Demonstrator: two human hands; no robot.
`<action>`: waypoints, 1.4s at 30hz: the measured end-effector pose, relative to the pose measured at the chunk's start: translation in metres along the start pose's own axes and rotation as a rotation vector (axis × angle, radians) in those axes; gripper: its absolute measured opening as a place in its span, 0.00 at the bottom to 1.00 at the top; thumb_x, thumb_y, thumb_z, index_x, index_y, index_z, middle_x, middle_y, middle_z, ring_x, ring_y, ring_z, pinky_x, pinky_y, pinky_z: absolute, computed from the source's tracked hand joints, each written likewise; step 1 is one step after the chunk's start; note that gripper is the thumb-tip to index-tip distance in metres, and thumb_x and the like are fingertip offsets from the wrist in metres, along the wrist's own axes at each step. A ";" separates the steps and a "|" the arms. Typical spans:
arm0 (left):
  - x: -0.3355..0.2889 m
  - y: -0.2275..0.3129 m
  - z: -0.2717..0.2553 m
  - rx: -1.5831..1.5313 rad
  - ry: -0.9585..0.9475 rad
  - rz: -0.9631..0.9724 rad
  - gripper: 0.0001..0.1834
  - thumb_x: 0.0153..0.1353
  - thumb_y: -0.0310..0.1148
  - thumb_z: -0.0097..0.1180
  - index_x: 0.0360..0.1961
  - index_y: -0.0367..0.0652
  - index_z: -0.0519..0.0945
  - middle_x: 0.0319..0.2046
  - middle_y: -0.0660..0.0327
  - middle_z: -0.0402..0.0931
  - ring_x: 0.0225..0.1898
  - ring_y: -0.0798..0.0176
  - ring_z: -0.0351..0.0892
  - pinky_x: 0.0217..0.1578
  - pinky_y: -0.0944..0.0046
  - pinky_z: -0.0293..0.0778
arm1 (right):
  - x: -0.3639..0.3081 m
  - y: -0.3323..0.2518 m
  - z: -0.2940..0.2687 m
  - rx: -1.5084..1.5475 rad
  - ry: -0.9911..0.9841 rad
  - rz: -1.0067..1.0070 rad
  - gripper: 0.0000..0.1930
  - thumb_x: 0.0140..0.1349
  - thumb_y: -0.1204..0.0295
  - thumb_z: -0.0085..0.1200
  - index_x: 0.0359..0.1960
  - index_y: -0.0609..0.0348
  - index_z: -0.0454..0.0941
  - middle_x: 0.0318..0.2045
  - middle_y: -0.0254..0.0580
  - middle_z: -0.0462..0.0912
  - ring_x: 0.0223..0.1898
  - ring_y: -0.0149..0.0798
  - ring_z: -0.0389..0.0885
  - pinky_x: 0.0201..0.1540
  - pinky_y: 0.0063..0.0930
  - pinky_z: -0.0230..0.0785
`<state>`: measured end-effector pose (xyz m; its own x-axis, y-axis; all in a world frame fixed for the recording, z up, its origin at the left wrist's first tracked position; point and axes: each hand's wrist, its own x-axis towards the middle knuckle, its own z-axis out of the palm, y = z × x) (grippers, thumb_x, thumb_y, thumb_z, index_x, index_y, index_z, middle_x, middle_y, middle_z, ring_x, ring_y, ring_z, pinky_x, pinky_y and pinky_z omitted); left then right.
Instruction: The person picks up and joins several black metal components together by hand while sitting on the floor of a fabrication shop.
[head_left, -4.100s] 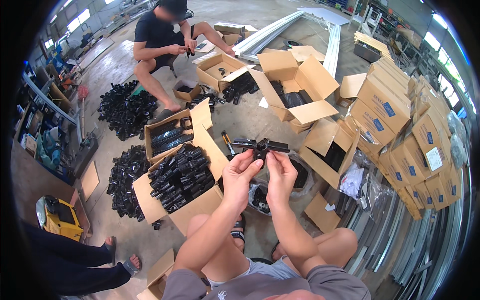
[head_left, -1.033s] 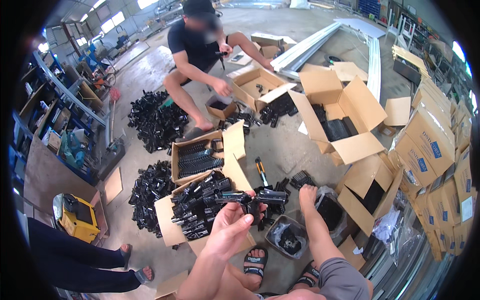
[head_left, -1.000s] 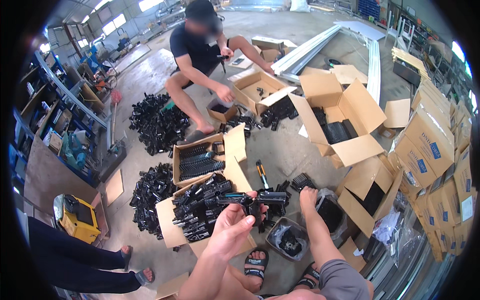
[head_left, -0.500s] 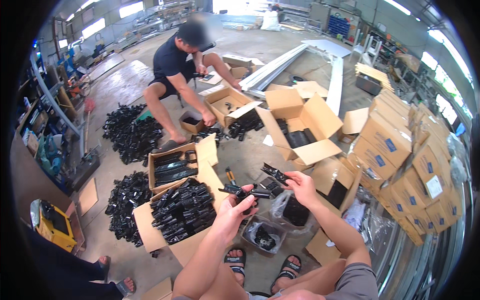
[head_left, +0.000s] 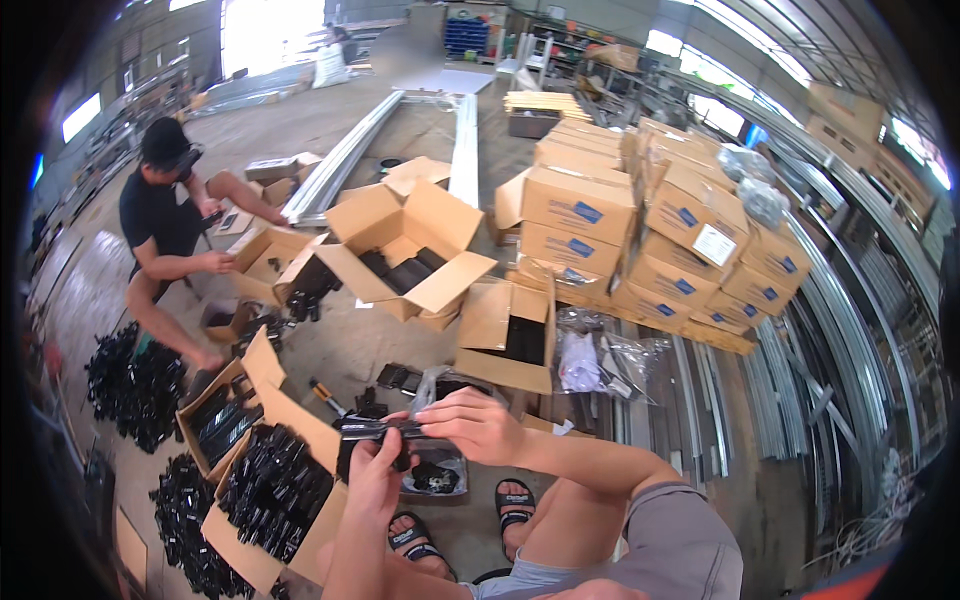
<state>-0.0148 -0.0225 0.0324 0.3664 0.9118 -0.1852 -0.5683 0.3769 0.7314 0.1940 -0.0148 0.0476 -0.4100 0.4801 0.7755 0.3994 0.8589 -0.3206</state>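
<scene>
My left hand (head_left: 374, 476) is closed around a glossy black elongated part (head_left: 360, 428), with the thumb on top. Against the right end of that part, the fingers of my right hand (head_left: 475, 424) are pressed together on a black piece, mostly hidden under them. The two hands meet over a plastic tub (head_left: 457, 474) with small black pieces in it. Left of my forearm stands an open carton (head_left: 322, 434) heaped with similar black parts. The exact kind of part cannot be made out.
A co-worker (head_left: 165, 215) sits at the left beside an open carton (head_left: 268, 250). Loose black parts lie in piles (head_left: 135, 385) on the floor. Ahead is a wide-flapped carton (head_left: 450, 215); stacked cartons (head_left: 575, 205) and metal profiles (head_left: 790, 400) occupy the right. An orange-handled tool (head_left: 326, 396) lies nearby.
My view has swung to the right. My hands, earlier apart with a black part in each, have come together, and the right hand now lies over the end of the left hand's part.
</scene>
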 end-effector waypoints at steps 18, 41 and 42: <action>0.005 -0.011 0.011 0.375 0.127 0.083 0.22 0.61 0.23 0.62 0.57 0.36 0.75 0.47 0.60 0.80 0.45 0.67 0.79 0.48 0.67 0.74 | -0.018 -0.008 -0.005 0.434 -0.132 0.691 0.16 0.69 0.68 0.55 0.53 0.67 0.77 0.37 0.53 0.85 0.38 0.45 0.86 0.43 0.34 0.75; 0.003 -0.003 0.001 0.300 0.050 0.051 0.28 0.51 0.19 0.72 0.54 0.36 0.77 0.41 0.59 0.84 0.41 0.70 0.82 0.45 0.67 0.78 | -0.014 0.002 -0.006 0.367 -0.059 0.611 0.16 0.64 0.74 0.60 0.53 0.65 0.78 0.42 0.48 0.83 0.42 0.40 0.83 0.45 0.29 0.74; 0.003 -0.003 0.001 0.302 0.051 0.036 0.28 0.51 0.19 0.72 0.54 0.36 0.76 0.41 0.59 0.84 0.42 0.70 0.82 0.45 0.67 0.78 | -0.015 0.003 -0.006 0.388 -0.065 0.644 0.16 0.64 0.73 0.59 0.53 0.65 0.78 0.42 0.48 0.83 0.41 0.39 0.83 0.45 0.29 0.74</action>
<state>-0.0110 -0.0207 0.0301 0.3086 0.9335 -0.1827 -0.3324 0.2858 0.8988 0.2062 -0.0203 0.0383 -0.2452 0.9076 0.3407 0.2641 0.4007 -0.8773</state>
